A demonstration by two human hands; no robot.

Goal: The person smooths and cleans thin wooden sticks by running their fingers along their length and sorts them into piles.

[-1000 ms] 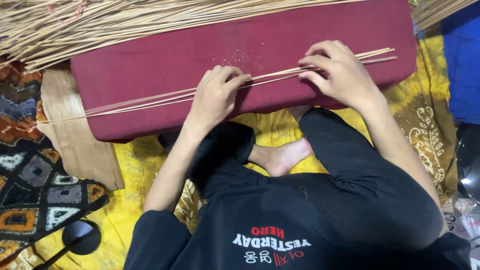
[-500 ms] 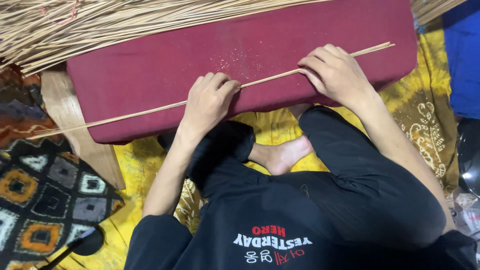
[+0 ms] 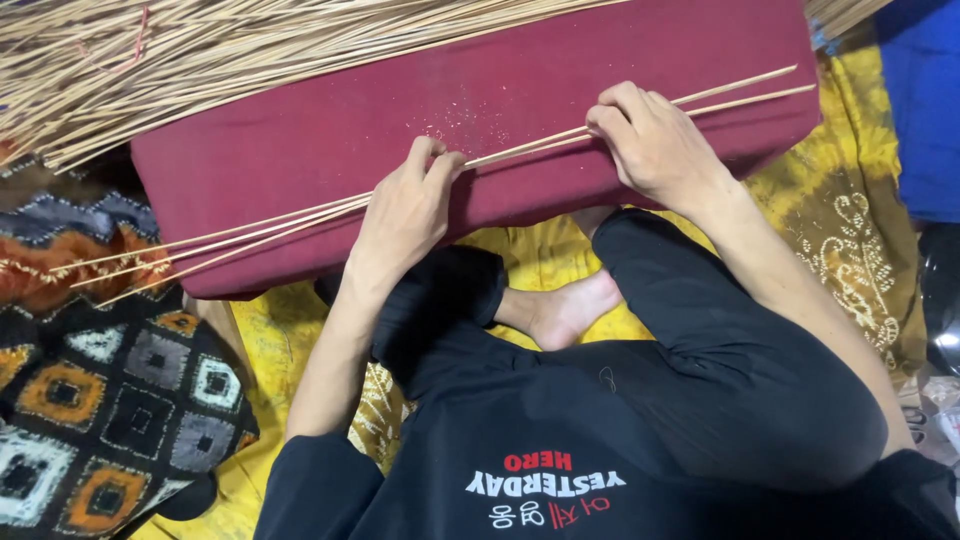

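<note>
A few long thin pale sticks (image 3: pixel 520 150) lie side by side across a dark red cushion (image 3: pixel 300 130), from lower left to upper right. My left hand (image 3: pixel 405 210) rests palm down on them near the cushion's front edge, fingers pressing the sticks. My right hand (image 3: pixel 655 140) grips the same sticks further right, fingers curled over them. The stick ends fan out slightly at the left, past the cushion, and at the right.
A big heap of the same sticks (image 3: pixel 200 60) lies along the top left. A patterned square-motif cloth (image 3: pixel 100 400) is at the left, a yellow printed cloth (image 3: pixel 840 210) under my crossed legs, and blue fabric (image 3: pixel 920 110) at the right.
The sticks sit lower and further left on the cushion, and their ends have spread apart. Both hands have shifted with them and stay on the sticks.
</note>
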